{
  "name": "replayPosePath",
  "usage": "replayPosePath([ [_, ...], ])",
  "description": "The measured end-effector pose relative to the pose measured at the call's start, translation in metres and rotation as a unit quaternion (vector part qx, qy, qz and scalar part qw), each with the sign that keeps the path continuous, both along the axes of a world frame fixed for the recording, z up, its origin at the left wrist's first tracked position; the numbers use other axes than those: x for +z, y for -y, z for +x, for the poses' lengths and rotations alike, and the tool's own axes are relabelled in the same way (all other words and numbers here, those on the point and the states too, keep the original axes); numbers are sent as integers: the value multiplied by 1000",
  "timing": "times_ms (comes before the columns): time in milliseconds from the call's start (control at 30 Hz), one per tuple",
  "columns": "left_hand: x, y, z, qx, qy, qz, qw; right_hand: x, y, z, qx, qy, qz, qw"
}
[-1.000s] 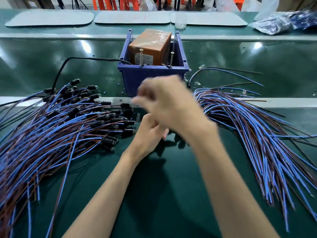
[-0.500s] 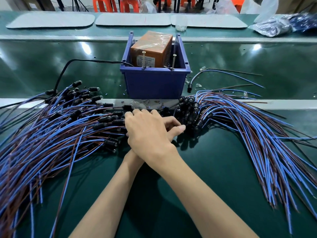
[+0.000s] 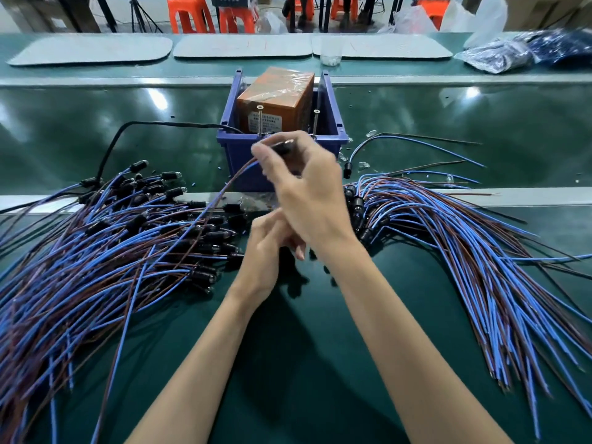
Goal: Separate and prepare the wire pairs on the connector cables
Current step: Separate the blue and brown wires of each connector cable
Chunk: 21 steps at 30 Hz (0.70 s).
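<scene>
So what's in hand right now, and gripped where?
Right hand pinches one connector cable at its black connector end, wires trailing down-left. Left hand: cannot tell, partly hidden.

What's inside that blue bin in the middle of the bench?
An orange box wrapped in clear film stands in the blue bin, with two screws upright before it. The bin's floor is hidden by its front wall and the right hand holding a cable.
</scene>
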State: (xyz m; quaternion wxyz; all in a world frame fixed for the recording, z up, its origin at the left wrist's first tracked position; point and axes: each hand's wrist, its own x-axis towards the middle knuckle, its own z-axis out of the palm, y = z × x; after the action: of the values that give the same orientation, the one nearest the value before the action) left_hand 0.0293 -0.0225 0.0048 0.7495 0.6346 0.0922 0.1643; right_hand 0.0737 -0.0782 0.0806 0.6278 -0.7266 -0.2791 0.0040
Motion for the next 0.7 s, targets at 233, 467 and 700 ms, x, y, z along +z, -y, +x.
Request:
replayPosePath([
  [233, 0, -8, 1, -15, 52, -89, 995, 11, 17, 15, 33, -114, 233, 965],
  [467, 1, -7, 7, 27, 55, -151, 987, 12, 31, 30, -41, -101, 189, 976],
  [700, 1, -8, 8, 50, 40, -152, 986, 17, 53, 46, -115, -132, 172, 969],
])
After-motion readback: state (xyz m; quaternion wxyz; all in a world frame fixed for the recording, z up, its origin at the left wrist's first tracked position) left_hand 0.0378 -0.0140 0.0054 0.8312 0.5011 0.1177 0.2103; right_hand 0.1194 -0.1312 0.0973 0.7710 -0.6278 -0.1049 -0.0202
